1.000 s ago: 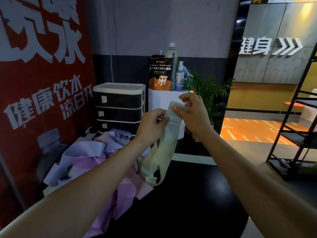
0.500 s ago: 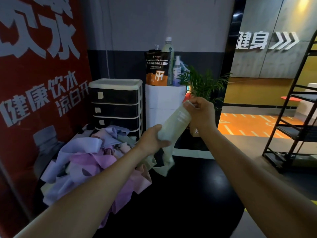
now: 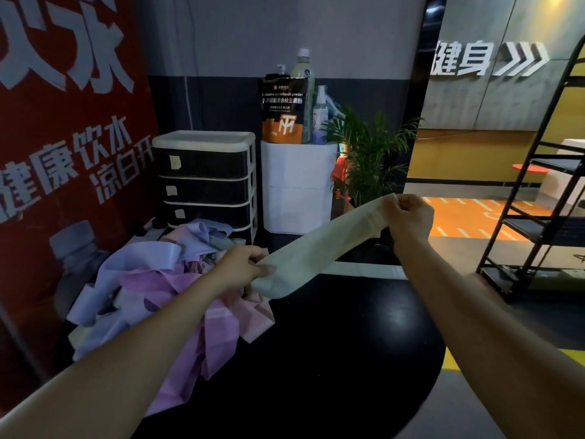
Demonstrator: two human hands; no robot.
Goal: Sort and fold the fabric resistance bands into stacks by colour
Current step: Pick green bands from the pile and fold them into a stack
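Note:
A pale green fabric band [image 3: 319,245] is stretched flat in the air between my hands, slanting up to the right. My left hand [image 3: 242,267] grips its lower end just above the pile. My right hand [image 3: 410,217] pinches its upper end, higher and farther right. Below my left forearm lies a loose pile of lavender bands [image 3: 139,264] and pink bands [image 3: 218,324] on the left part of the black round table [image 3: 332,359]. A few pale green pieces show inside the pile.
A black and white drawer unit [image 3: 205,182] stands behind the pile. Beside it a white cabinet [image 3: 299,188] carries a powder pouch and bottles. A potted plant [image 3: 370,153] is farther right. A black metal shelf rack [image 3: 538,217] stands at the right edge. A red wall runs along the left.
My hands have moved apart, the right one sliding right, the left one dropping. The pale green band, which hung as a loop, is now pulled out straight between them.

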